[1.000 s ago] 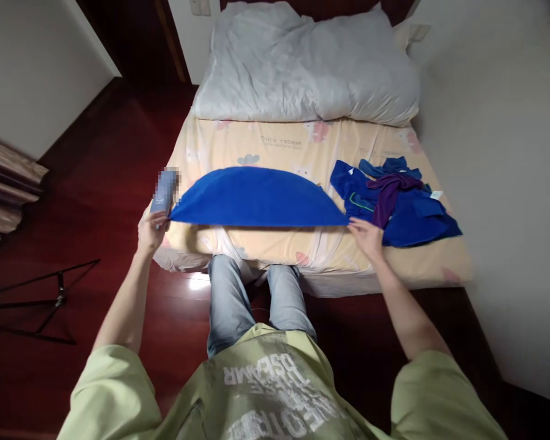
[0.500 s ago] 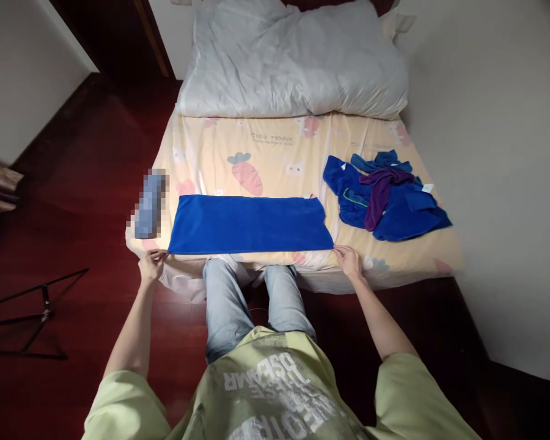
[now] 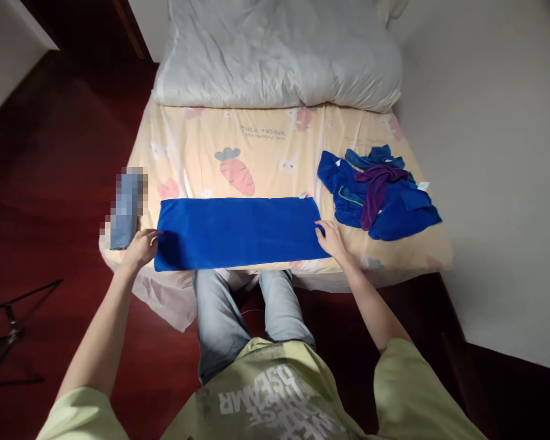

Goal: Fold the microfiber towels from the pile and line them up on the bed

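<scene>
A bright blue towel (image 3: pixel 238 232) lies flat as a long folded strip along the near edge of the bed (image 3: pixel 266 146). My left hand (image 3: pixel 142 244) rests at the towel's left end, fingers loosely curled against its edge. At the right end my right hand (image 3: pixel 330 237) has its fingers spread on the cloth. Neither hand lifts the towel.
A pile of blue and purple clothes (image 3: pixel 378 192) lies on the bed's right side. A blurred grey-blue object (image 3: pixel 124 208) sits at the left edge. A white duvet (image 3: pixel 279 55) covers the head end. A white wall runs on the right, dark wood floor on the left.
The towel, held up and bowed between both hands a second ago, now lies flat on the bed. Both hands let go of its near corners and moved up to its short ends.
</scene>
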Demonstrator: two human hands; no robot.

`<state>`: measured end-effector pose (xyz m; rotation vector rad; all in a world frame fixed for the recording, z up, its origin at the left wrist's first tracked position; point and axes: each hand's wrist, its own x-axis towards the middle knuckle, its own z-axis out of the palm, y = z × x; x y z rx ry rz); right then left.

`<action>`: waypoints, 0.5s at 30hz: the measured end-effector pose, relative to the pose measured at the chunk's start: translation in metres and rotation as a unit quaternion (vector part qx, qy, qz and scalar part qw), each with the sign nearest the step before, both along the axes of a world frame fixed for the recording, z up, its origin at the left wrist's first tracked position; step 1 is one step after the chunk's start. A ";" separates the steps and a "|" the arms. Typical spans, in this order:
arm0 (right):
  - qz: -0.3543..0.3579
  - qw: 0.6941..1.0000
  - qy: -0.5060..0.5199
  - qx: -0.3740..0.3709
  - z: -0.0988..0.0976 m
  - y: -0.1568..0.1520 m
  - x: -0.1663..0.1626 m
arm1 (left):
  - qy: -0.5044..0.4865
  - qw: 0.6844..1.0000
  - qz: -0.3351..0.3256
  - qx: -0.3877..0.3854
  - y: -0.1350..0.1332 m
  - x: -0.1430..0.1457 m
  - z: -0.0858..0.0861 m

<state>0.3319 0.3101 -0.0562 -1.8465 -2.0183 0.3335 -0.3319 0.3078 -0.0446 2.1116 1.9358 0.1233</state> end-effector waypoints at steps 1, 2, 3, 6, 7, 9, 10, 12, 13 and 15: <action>-0.011 1.000 0.011 0.003 -0.001 0.019 -0.006 | -0.002 1.000 -0.004 -0.002 0.015 0.000 -0.001; -0.027 1.000 0.016 -0.002 -0.003 0.037 -0.010 | -0.002 1.000 -0.008 -0.004 0.029 0.000 -0.003; -0.048 0.999 0.018 -0.012 -0.005 0.056 -0.014 | -0.001 1.000 -0.008 -0.006 0.043 0.000 -0.006; -0.128 0.989 0.019 -0.066 -0.016 0.107 -0.016 | 0.010 1.000 0.000 -0.013 0.081 0.000 -0.016; -0.155 0.984 0.021 -0.085 -0.020 0.120 -0.015 | 0.014 1.000 0.002 -0.014 0.093 0.001 -0.019; -0.192 0.975 0.026 -0.113 -0.028 0.143 -0.013 | 0.020 1.000 0.001 -0.010 0.113 0.002 -0.025; -0.197 0.973 0.025 -0.118 -0.032 0.152 -0.012 | 0.023 1.000 0.001 -0.008 0.123 0.002 -0.027; -0.191 0.976 0.015 -0.109 -0.038 0.165 -0.009 | 0.030 0.999 0.015 -0.009 0.140 0.003 -0.029; -0.186 0.978 0.007 -0.098 -0.041 0.170 -0.007 | 0.036 0.999 0.028 -0.010 0.147 0.003 -0.030; -0.178 0.981 -0.009 -0.078 -0.047 0.177 -0.001 | 0.049 0.998 0.045 -0.016 0.159 0.002 -0.029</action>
